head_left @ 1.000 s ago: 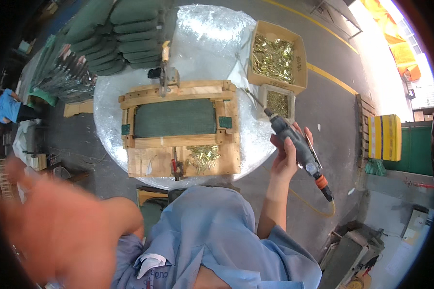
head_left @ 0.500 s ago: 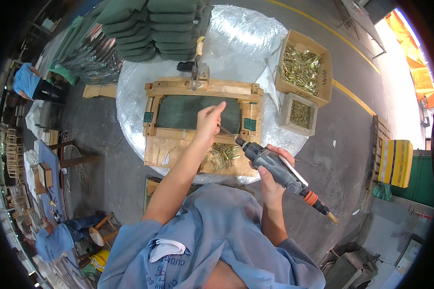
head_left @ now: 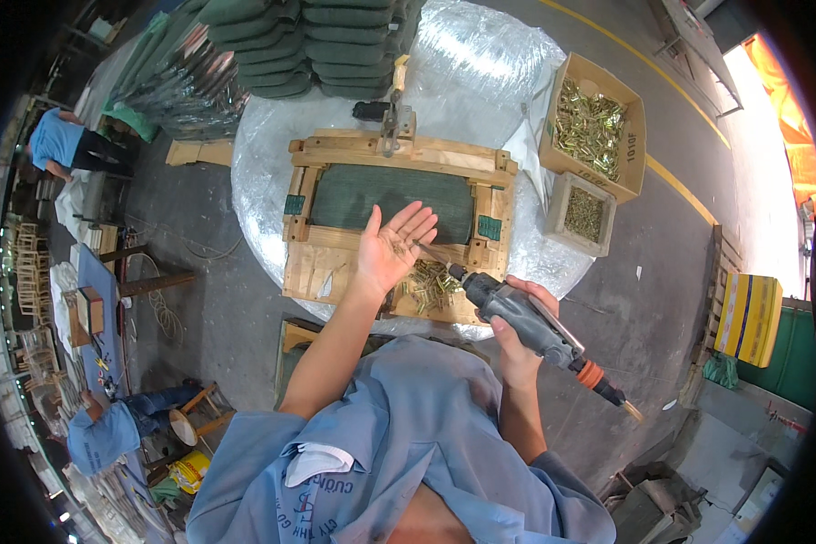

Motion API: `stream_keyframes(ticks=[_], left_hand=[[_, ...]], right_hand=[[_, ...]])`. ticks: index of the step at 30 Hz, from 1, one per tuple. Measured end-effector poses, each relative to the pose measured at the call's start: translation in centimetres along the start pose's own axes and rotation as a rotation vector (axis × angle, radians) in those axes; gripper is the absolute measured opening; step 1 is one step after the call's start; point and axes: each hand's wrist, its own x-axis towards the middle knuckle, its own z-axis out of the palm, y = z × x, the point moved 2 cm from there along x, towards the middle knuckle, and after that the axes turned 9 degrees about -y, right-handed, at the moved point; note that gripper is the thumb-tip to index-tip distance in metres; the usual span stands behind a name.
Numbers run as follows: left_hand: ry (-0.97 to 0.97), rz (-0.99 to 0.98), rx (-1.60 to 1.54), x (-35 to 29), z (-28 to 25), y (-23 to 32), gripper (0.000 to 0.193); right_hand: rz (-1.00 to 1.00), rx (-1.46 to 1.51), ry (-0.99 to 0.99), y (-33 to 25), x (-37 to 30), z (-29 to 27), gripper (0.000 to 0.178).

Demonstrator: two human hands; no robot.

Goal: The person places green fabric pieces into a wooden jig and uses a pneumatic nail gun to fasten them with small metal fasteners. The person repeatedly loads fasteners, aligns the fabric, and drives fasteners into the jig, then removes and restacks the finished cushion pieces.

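Note:
My left hand (head_left: 394, 249) is open, palm up with fingers spread, over the front edge of a dark green fabric cushion (head_left: 372, 192). Small screws appear to lie on its palm. My right hand (head_left: 519, 337) is closed around a grey and black power screwdriver (head_left: 528, 319), whose bit points at the left hand's fingers. The cushion sits inside a wooden frame jig (head_left: 399, 154) with green patches at both ends. Brass-coloured metal pieces (head_left: 429, 288) lie in a heap on the board in front of it, partly hidden by my left hand.
A toggle clamp (head_left: 391, 125) stands at the jig's far side. Stacked green cushions (head_left: 349, 45) rise behind. At the right are a cardboard box (head_left: 633, 136) of brass-coloured pieces and a smaller box (head_left: 607, 238) of small screws. Two people in blue shirts are at the far left.
My left hand has gone from closed fingers to an open, upturned palm. The right hand still grips the screwdriver. The whole view has shifted slightly.

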Motion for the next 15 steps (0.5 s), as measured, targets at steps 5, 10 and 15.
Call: stream_keyframes(ticks=[5, 10, 15], left_hand=[[-0.042, 0.007, 0.102, -0.4, 1.4, 0.3, 0.083], [-0.052, -0.059, 0.144, -0.7, 1.9, 0.3, 0.082], [0.012, -0.097, 0.27, -0.4, 0.1, -0.1, 0.069]], right_hand=[[-0.045, -0.141, -0.034, 0.0, 0.2, 0.9, 0.068], [-0.026, -0.151, -0.036, 0.3, 0.1, 1.0, 0.066], [-0.004, -0.155, -0.003, 0.5, -0.2, 1.0, 0.064]])
